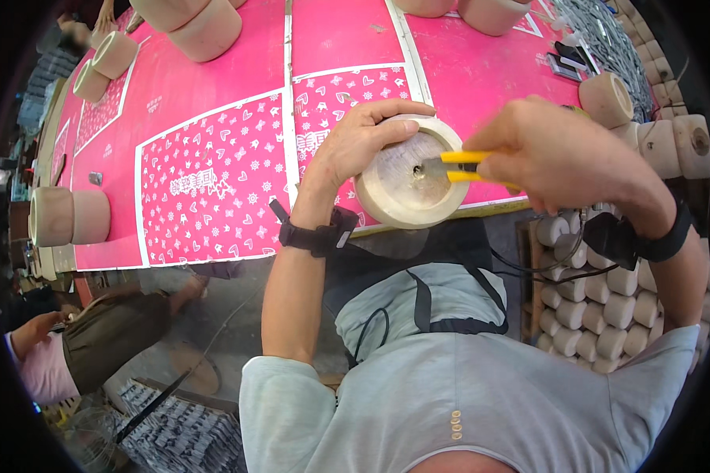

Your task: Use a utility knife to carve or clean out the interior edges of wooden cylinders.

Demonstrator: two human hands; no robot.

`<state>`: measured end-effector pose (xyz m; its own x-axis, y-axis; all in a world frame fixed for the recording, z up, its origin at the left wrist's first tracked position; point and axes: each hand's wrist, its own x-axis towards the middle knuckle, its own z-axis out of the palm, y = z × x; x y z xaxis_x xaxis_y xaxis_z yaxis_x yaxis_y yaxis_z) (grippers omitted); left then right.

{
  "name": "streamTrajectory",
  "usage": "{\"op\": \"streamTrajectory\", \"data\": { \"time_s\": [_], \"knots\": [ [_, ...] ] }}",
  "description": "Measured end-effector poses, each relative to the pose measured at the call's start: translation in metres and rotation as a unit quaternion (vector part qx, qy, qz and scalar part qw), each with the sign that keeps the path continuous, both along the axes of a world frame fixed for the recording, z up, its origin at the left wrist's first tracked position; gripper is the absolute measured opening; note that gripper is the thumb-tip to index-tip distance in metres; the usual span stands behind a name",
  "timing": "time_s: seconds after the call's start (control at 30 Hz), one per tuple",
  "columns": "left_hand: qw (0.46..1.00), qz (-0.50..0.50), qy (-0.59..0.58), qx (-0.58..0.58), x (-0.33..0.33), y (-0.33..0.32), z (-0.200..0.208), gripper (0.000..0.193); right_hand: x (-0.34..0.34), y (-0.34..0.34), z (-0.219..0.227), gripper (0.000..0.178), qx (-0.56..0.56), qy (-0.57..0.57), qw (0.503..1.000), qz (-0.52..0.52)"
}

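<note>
A round, pale wooden block point(410, 173) is tipped up at the front edge of the pink-covered table. Its recessed face has a small dark hole near the middle. My left hand point(367, 142) wraps the block's upper left rim, thumb over the face. In my closed right hand point(548, 158) is a tool with two yellow handles point(459, 166), their ends reaching over the block's right rim toward the hole. Fingers hide the rest of the tool, so its exact kind is unclear.
Similar wooden blocks point(205, 31) stand at the back and left, with more point(605, 98) at right. Grey metal parts point(607, 35) are heaped at the far right. Blocks fill a crate point(599, 307) below. Another person point(95, 339) is at lower left.
</note>
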<state>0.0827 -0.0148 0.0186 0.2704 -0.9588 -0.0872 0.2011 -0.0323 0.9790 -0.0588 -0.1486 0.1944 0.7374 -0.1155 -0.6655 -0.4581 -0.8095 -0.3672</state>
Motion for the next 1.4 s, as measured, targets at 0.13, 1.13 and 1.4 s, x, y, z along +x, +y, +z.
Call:
{"op": "streamTrajectory", "data": {
  "time_s": [0.13, 1.13, 1.4],
  "knots": [
    [1.0, -0.003, 0.015, -0.006, 0.0, 0.0, -0.002, 0.036, -0.004, 0.002, 0.002, 0.029, 0.063, -0.003, 0.995, -0.082],
    [0.865, 0.358, -0.325, 0.133, -0.029, 0.042, -0.005, 0.024, -0.132, -0.102, -0.16, 0.043, 0.293, -0.351, 0.775, -0.437],
    [0.818, 0.159, -0.552, 0.014, -0.097, 0.067, 0.022, 0.071, -0.12, -0.112, -0.242, 0.04, 0.334, -0.407, 0.669, -0.525]
  ]
}}
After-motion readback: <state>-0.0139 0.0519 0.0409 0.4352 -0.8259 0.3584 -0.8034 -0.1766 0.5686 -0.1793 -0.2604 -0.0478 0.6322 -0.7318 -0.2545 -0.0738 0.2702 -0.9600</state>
